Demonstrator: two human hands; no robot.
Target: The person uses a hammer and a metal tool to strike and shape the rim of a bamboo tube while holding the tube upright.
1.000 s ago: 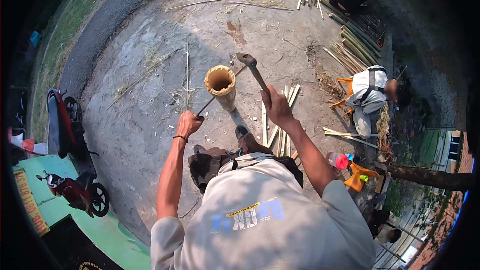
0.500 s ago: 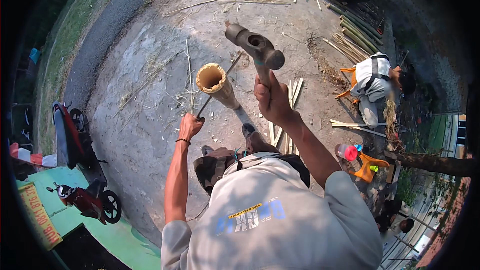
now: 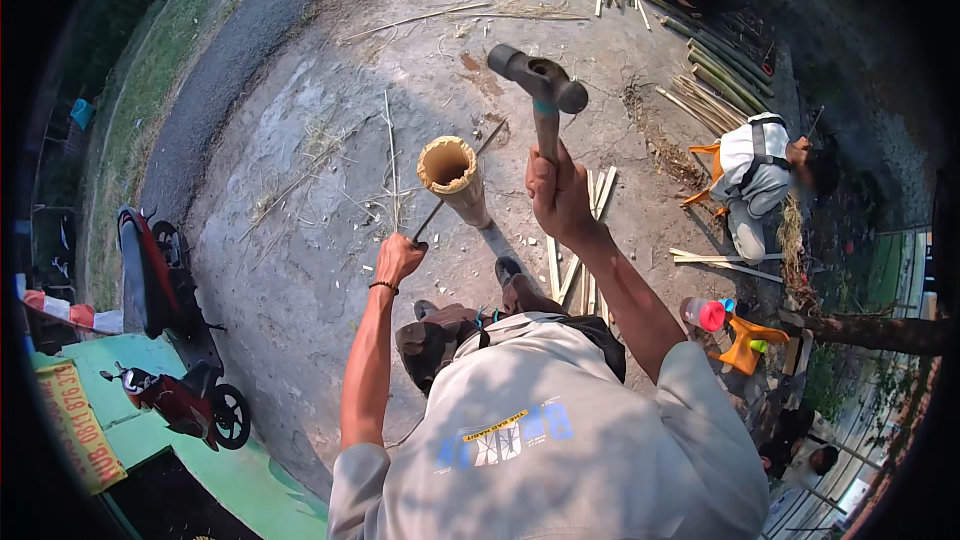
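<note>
Left hand [image 3: 399, 260] clenched round a thin dark rod [image 3: 429, 220], rod slanting away past a pale hollow tube [image 3: 467, 200], tube standing on the grey ground [image 3: 310, 340], right hand [image 3: 560, 197] gripping a hammer [image 3: 545, 108] head-up by its handle, pale strips [image 3: 604, 196] lying nearby, co-worker [image 3: 755, 165] crouched far right

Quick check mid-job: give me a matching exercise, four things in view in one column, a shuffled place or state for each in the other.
1. Hammer
2. Thin dark bar
3. Pale tube
4. Motorcycles

A. Gripped in the left hand
B. At the far left
C. Raised in the right hand
D. Open at the top, rim ragged

Pairs: 1-C, 2-A, 3-D, 4-B
</note>
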